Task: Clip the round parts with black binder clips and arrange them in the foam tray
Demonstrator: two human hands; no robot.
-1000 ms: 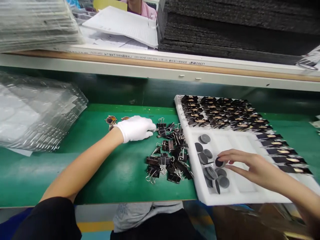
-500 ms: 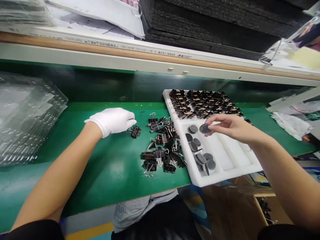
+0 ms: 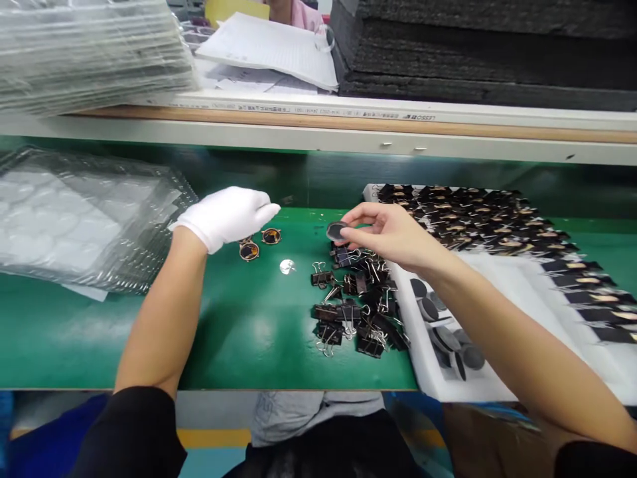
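While the right hand (image 3: 393, 232) pinches a dark disc (image 3: 335, 231) | left hand (image 3: 229, 214): gloved fingers (image 3: 267, 212) bunched, grip hidden, cannot tell

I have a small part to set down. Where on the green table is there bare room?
One bare patch is the front of the table, between the left forearm and the black clips. Another lies left of that forearm, in front of the plastic trays. Crowded: the clip pile, and the white tray's near left part, with grey discs.
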